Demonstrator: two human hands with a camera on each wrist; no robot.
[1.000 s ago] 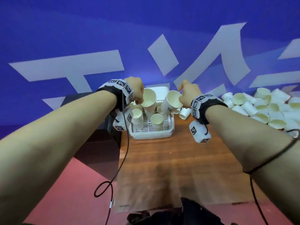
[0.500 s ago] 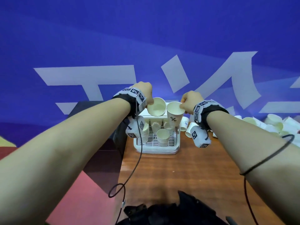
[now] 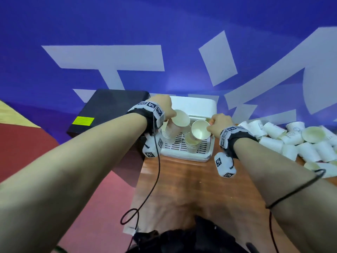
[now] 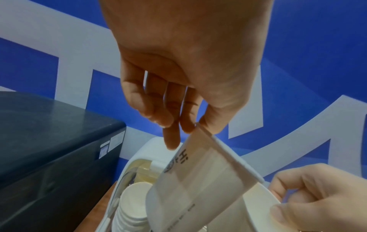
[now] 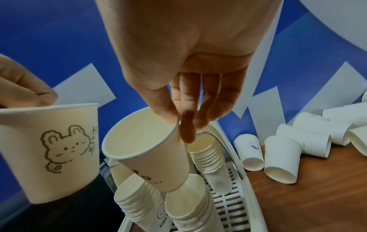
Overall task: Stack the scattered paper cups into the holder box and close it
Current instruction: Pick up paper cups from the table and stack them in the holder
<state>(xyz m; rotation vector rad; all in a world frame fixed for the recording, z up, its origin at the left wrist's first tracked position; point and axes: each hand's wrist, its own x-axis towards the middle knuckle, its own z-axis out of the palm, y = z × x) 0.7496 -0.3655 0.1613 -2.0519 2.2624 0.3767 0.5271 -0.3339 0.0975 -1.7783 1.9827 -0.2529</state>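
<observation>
Head view shows the left hand (image 3: 165, 106) pinching the rim of a bear-print paper cup (image 3: 177, 123) above the white holder box (image 3: 187, 145) at the table's far edge. Just right, the right hand (image 3: 219, 125) pinches another cup (image 3: 199, 132) over the stacks (image 5: 143, 202) inside. Loose cups (image 3: 291, 141) lie far right.

Matt white paper cups (image 5: 281, 158) lie at three o'clock on the glossy wood-grain table (image 3: 197, 189); the slatted holder box (image 3: 186, 152) looks smooth white plastic.
</observation>
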